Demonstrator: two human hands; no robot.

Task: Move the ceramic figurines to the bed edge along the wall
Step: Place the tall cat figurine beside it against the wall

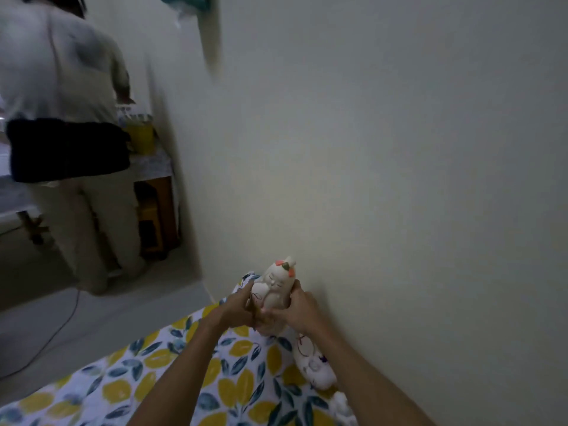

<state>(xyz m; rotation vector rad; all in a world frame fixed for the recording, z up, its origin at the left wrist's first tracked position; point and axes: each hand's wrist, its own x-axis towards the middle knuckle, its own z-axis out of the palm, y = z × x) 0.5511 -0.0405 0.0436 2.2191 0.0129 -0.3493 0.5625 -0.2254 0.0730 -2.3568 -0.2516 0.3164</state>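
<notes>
A white ceramic figurine (274, 287) with a face and orange-red marks on its head stands upright near the far corner of the bed, close to the wall. My left hand (238, 307) grips its left side and my right hand (296, 307) grips its right side. A second white figurine (312, 364) lies on the bed against the wall, just under my right forearm. Part of a third white figurine (344, 405) shows further along the wall near the bottom edge.
The bed sheet (123, 392) has a yellow lemon and blue leaf print. A pale wall (399, 179) runs along the bed's right side. Another person (67, 133) stands at the left by a table with a yellow container (141, 139). A cable (46, 342) lies on the floor.
</notes>
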